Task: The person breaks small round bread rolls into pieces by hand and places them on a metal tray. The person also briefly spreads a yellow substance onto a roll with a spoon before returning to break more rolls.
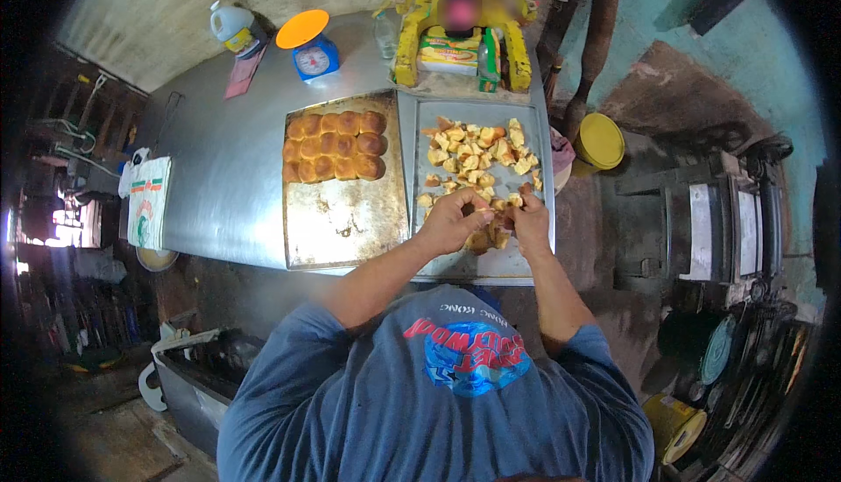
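Over the near half of a grey metal tray [447, 270], my left hand [456, 220] pinches a small piece of bread between thumb and fingers. Close on its right, my right hand [529, 220] holds another bread piece at its fingertips. Torn bread pieces [472, 153] lie scattered over the tray, several of them beyond my hands. Larger bread chunks [483, 239] rest between my wrists. To the left, a block of joined browned buns [335, 147] sits on the far part of a worn baking sheet [345, 225].
A blue kitchen scale with an orange pan [315, 60], a plastic jug [238, 30] and a yellow stand [407, 55] with boxes occupy the table's back. A printed cloth bag [150, 202] hangs at the left edge. A yellow-lidded bucket [600, 141] stands right of the table.
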